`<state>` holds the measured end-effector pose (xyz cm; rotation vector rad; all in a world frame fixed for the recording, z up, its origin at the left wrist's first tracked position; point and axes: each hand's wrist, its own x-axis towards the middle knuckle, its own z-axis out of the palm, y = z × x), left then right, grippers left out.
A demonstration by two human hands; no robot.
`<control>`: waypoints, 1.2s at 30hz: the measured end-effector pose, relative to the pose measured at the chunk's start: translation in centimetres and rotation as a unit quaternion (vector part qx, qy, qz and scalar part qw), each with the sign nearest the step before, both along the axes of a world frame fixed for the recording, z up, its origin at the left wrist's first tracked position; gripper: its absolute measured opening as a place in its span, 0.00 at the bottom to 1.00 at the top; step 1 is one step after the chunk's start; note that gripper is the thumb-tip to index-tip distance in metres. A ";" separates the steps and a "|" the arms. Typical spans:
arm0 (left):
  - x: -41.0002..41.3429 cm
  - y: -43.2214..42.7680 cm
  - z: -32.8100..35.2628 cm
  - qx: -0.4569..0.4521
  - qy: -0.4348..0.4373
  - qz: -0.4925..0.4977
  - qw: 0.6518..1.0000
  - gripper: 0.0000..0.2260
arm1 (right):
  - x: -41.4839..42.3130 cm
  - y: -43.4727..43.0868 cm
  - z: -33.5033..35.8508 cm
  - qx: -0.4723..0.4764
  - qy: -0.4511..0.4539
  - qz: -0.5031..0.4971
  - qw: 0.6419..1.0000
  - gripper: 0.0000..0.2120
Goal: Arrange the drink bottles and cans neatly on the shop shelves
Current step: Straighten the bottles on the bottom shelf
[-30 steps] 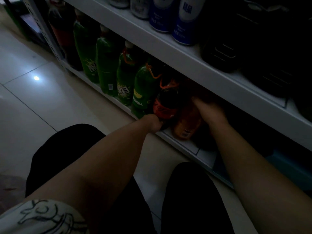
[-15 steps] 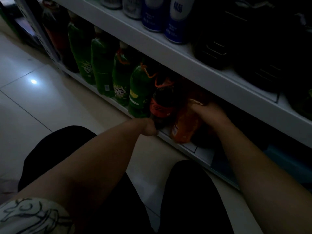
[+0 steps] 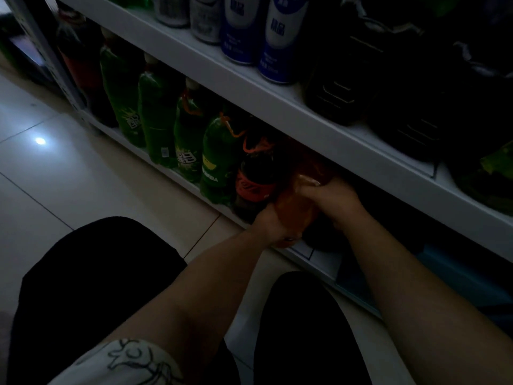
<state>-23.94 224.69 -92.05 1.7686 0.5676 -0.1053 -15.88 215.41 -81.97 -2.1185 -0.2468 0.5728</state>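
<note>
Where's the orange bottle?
Head view: the orange bottle is on the bottom shelf, right of the cola bottle, held by the left hand and right hand.

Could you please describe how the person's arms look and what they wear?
Both forearms are bare. The left arm has a short white sleeve printed with black line drawings. The right arm shows no sleeve in frame. No watch, bracelet or glove is visible at either wrist in this dim light.

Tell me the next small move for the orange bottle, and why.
Probably push the orange bottle back into line beside the cola bottle: both the left hand and right hand grip it, and its base sits at the front edge of the bottom shelf.
</note>
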 end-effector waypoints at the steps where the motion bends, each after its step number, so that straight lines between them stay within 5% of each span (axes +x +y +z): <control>1: 0.0 0.3 -0.2 0.048 -0.008 -0.022 0.999 0.38 | 0.0 -0.3 -0.1 0.004 -0.004 -0.010 1.000 0.19; 7: -0.5 1.2 -0.9 0.199 -0.044 -0.017 0.979 0.15 | 0.2 0.1 0.5 -0.109 -0.042 -0.072 0.990 0.30; 14: 0.1 0.3 -0.2 0.109 -0.102 0.027 0.988 0.20 | 0.6 0.9 0.5 -0.148 -0.073 -0.032 0.986 0.35; 18: 1.4 -1.4 0.3 0.062 -0.036 0.031 0.997 0.32 | -0.4 1.4 1.0 -0.136 -0.092 -0.053 0.985 0.30; 21: 1.9 -2.1 -0.3 0.162 0.095 0.013 0.982 0.28 | -2.5 -1.3 0.5 -0.035 -0.162 -0.141 0.976 0.21; 24: 2.0 -1.7 -1.2 0.158 0.153 0.000 0.975 0.21 | -6.6 -6.0 -1.9 0.014 -0.245 -0.229 0.942 0.11; 31: 2.0 -1.3 -1.8 0.169 0.109 0.024 0.979 0.25 | -3.8 -7.6 -5.2 0.037 -0.097 -0.299 0.949 0.43; 36: 2.1 -1.3 -2.6 0.184 0.146 -0.049 0.971 0.28 | 0.0 -7.3 -4.1 0.025 -0.062 -0.253 0.965 0.47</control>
